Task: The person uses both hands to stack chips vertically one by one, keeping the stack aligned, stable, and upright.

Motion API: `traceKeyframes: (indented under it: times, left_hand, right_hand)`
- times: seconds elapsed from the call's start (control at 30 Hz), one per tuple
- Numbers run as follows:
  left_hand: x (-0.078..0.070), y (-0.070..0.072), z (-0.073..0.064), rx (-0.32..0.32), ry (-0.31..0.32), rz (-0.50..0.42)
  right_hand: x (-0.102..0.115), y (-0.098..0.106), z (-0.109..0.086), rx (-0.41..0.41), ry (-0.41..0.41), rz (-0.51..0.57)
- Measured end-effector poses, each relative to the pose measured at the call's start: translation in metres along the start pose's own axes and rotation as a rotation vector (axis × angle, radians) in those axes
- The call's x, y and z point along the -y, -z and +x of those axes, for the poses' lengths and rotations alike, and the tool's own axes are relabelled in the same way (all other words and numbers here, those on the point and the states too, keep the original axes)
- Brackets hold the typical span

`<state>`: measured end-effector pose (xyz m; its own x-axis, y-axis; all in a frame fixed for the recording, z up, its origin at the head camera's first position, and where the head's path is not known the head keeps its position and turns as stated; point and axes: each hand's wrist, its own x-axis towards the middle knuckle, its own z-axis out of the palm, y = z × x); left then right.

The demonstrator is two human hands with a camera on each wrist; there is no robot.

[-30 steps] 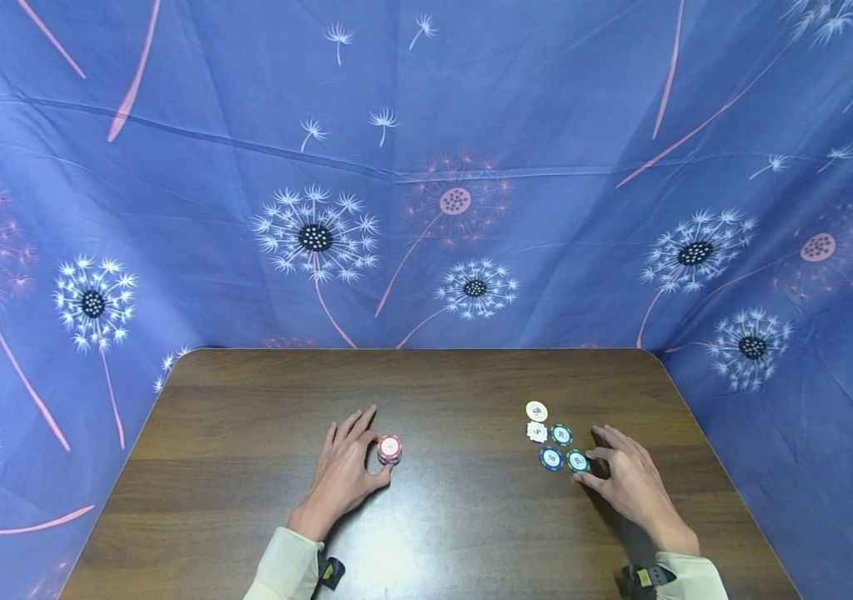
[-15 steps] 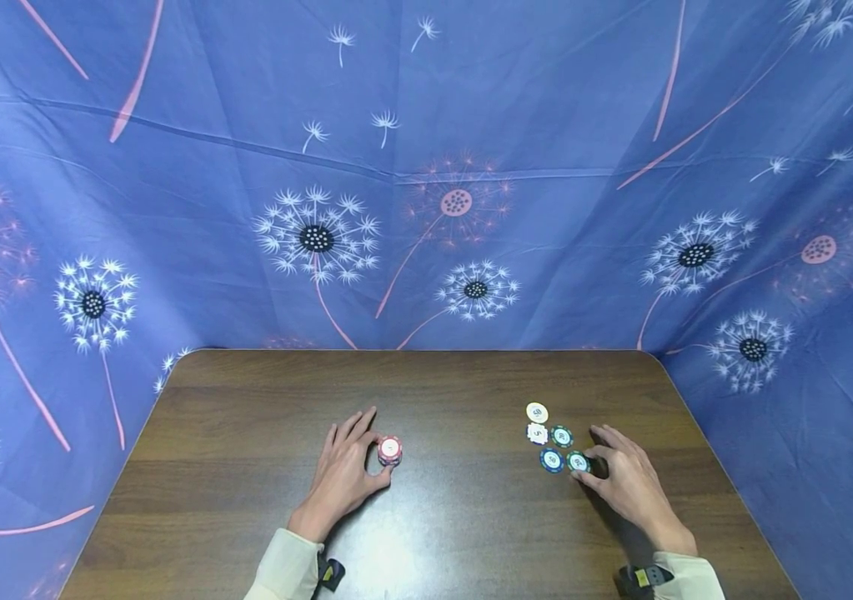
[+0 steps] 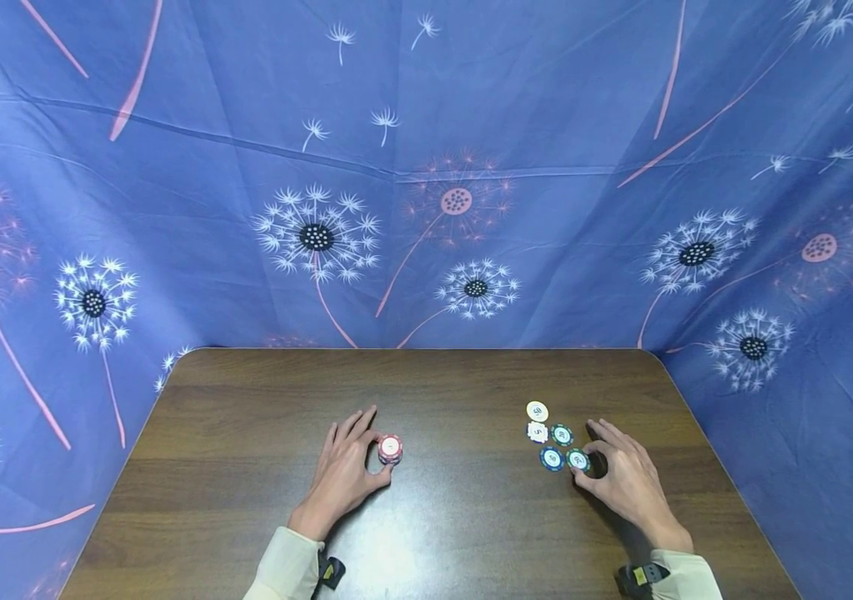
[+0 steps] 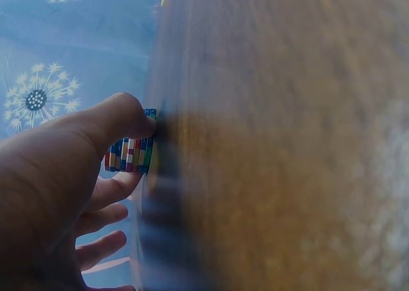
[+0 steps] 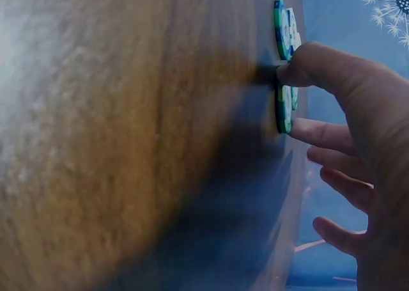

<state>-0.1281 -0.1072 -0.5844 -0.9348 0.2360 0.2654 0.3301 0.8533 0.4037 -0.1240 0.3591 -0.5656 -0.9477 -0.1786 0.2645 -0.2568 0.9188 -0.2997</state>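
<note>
Left of the table's middle, my left hand (image 3: 345,468) pinches a stack of poker chips (image 3: 390,447) between thumb and index finger, its other fingers stretched away. A red-edged chip tops the stack; many-coloured edges of the chip stack (image 4: 131,155) show in the left wrist view. Over on the right, my right hand (image 3: 630,485) has thumb and index finger about the rim of a green poker chip (image 3: 578,460) lying flat. Beside that chip lie a blue chip (image 3: 551,458), another green chip (image 3: 562,435), a white chip (image 3: 537,432) and a yellow chip (image 3: 537,411).
The brown wooden table (image 3: 456,525) carries both hands and all the chips. A blue dandelion-print cloth (image 3: 561,275) hangs behind its far edge and along both sides. Table surface lies between the stack and the loose chips.
My right hand has shifted slightly left, its thumb and index finger closer about the green chip. The left hand and the stack stay in place, as do the other loose chips.
</note>
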Motion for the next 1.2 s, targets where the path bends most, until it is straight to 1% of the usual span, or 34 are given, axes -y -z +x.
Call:
traceKeyframes:
  times: [0.2,0.37,0.57,0.87,1.07,1.2]
  left_hand:
    - [0.0,0.0,0.0,0.0,0.001,-0.01]
    - [-0.001,0.001,-0.001,-0.005,-0.001,0.001]
    - [-0.001,0.002,0.0,-0.013,-0.007,0.012]
    - [-0.001,0.002,-0.001,0.003,0.005,0.011]
    - [-0.001,0.002,-0.001,-0.002,-0.001,0.018]
    - [-0.002,0.001,-0.001,-0.006,-0.005,0.023]
  right_hand:
    - [-0.005,-0.002,-0.003,-0.041,0.025,-0.011]
    - [-0.007,-0.002,-0.009,-0.077,0.032,-0.01]
    - [-0.005,-0.002,-0.019,-0.089,0.026,-0.009]
    - [-0.003,-0.002,-0.036,-0.109,0.035,-0.014]
    - [0.0,-0.002,-0.045,-0.12,0.039,-0.02]
    - [0.004,-0.001,-0.051,-0.14,0.063,-0.02]
